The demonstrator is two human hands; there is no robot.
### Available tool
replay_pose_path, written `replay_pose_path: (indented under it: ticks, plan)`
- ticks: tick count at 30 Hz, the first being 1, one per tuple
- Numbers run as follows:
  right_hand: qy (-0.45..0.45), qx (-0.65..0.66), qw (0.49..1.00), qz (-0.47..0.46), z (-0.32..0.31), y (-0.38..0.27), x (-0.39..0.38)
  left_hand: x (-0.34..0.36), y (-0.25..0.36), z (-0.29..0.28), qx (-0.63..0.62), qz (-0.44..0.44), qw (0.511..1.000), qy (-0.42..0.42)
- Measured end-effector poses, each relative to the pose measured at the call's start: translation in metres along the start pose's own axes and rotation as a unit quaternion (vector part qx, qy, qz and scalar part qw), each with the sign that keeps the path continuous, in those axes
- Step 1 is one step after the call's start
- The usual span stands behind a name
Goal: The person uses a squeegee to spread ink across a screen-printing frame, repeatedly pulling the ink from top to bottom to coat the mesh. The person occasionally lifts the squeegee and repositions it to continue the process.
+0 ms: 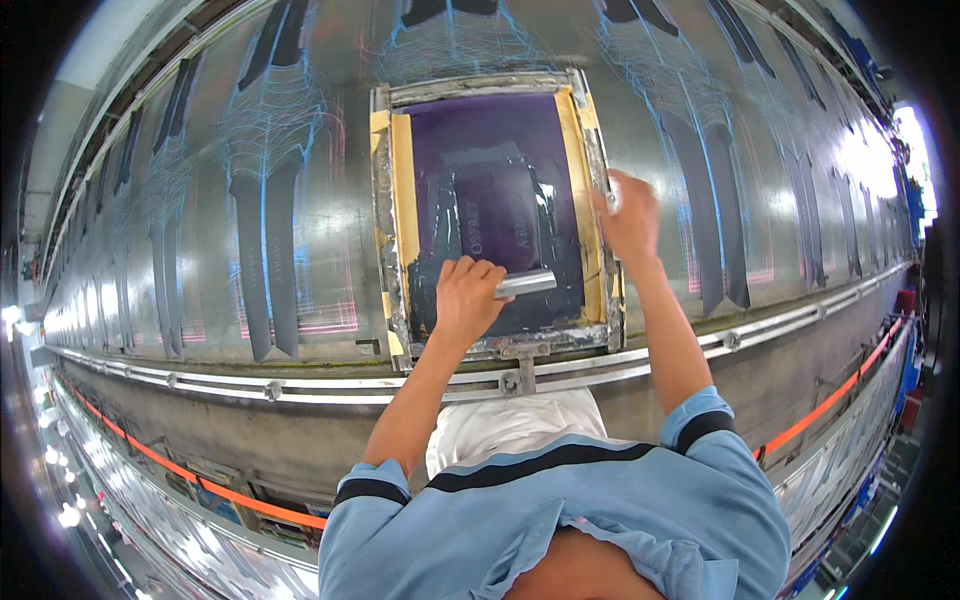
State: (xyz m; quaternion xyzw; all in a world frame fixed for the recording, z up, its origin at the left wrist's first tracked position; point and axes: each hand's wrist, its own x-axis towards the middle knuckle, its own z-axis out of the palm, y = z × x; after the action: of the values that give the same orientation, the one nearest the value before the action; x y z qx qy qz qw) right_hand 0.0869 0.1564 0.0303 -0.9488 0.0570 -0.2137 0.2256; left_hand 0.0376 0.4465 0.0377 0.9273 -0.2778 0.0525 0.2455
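Left hand (468, 300): fingers (482, 268) closed around a silver bar (530, 283) over the frame's (470, 90) near half
Right hand (632, 215): fingers curled at the frame's right side, hold unclear
Forearms (675, 330): from the frame's near side
Bench (345, 230): grey, beneath the frame; dark panels (265, 265) either side
Room: orange strip (828, 404) nearer than the frame
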Motion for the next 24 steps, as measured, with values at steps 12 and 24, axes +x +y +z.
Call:
replay_pose_path:
  ticks: [12,24]
  plan:
    - [-0.027,0.076,0.978,0.194,-0.001,0.003,0.014,-0.031,-0.024,-0.028,-0.017,0.001,1.0,0.013]
    - [0.017,0.288,0.943,0.163,0.195,-0.346,-0.044,-0.172,-0.299,-0.234,0.06,0.004,0.998,0.03]
